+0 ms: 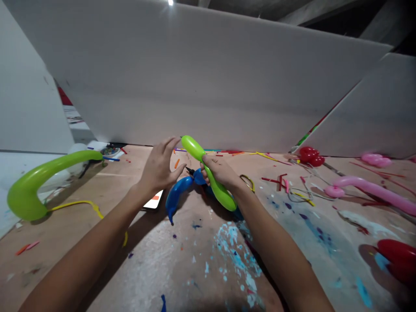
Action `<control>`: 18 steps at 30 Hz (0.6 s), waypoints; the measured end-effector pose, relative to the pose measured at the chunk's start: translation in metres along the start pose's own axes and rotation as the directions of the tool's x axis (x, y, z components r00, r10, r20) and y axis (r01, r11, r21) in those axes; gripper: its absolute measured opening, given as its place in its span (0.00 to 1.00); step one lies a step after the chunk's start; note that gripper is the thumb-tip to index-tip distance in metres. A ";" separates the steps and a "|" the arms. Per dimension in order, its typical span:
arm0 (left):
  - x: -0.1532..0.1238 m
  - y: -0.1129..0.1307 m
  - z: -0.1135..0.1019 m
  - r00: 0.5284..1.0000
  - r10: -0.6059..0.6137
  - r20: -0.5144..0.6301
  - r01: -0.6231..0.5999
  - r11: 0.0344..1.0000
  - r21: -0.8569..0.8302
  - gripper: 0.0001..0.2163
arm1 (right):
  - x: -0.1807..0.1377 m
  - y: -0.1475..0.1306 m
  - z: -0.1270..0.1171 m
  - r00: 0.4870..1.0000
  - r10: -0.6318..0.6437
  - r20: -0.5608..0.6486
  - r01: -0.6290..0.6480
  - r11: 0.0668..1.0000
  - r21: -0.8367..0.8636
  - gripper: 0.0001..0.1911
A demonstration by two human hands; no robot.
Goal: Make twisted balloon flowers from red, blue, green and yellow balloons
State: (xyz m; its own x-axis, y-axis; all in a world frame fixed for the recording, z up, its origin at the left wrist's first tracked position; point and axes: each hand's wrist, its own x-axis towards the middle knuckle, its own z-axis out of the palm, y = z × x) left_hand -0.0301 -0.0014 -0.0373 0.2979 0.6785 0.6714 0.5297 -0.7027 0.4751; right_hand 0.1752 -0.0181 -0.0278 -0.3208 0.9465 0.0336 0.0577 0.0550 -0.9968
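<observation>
Over the paint-flecked worktop [156, 264], the right grip [220, 172] is closed around the short green balloon [196, 150] at mid-length, with the blue balloon [175, 196] just below and the left grip [159, 167] open beside it; hold firmly without pinching the skin.

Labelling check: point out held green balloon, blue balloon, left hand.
green balloon [223, 196], head view, lower end
blue balloon [177, 193], head view, mid body
left hand [159, 167], head view, back of hand
</observation>
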 end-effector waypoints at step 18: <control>-0.002 0.022 -0.012 0.804 0.227 0.550 -0.399 0.891 0.216 0.12 | -0.017 -0.015 -0.011 0.876 0.221 0.429 -0.030 0.912 -0.408 0.24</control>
State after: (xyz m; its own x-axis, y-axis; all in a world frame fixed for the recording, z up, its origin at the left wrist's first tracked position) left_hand -0.0286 -0.0207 -0.0218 0.7965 0.5037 0.3345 0.5244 -0.8508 0.0325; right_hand 0.1902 -0.0312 -0.0121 -0.6738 0.7048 -0.2219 0.4484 0.1512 -0.8810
